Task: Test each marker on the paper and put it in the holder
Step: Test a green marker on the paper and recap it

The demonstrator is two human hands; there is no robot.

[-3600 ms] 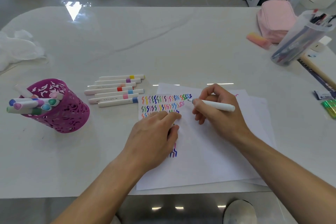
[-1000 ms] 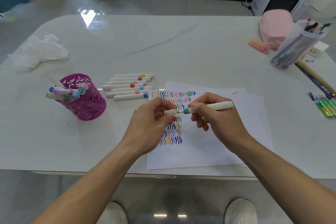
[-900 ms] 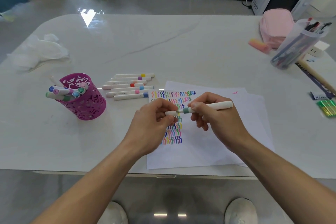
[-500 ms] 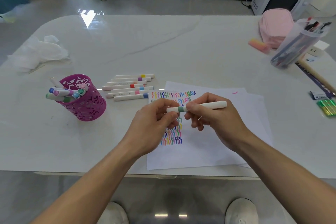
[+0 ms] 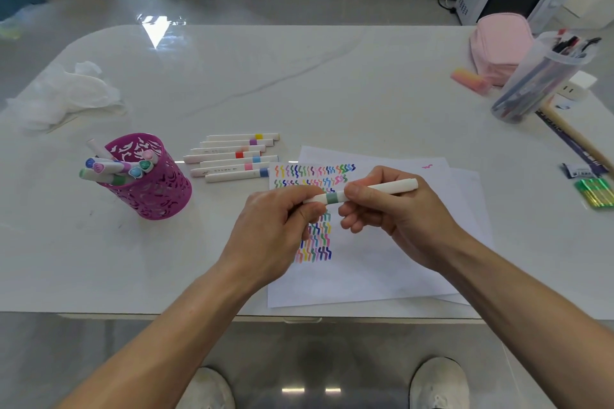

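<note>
Fingers [image 5: 307,212] of left hand [image 5: 269,232] hide one marker [image 5: 331,198] end.

Bright daylight, tabletop [image 5: 299,76] glare, wide-angle distortion

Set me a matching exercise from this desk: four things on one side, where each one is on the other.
1. green-banded marker
2. magenta holder
3. pink pouch
4. row of loose markers

A. far right of the table
B. gripped by left hand and right hand above the paper
C. lying flat between holder and paper
D. standing left of the paper, markers inside

Pairs: 1-B, 2-D, 3-A, 4-C
</note>
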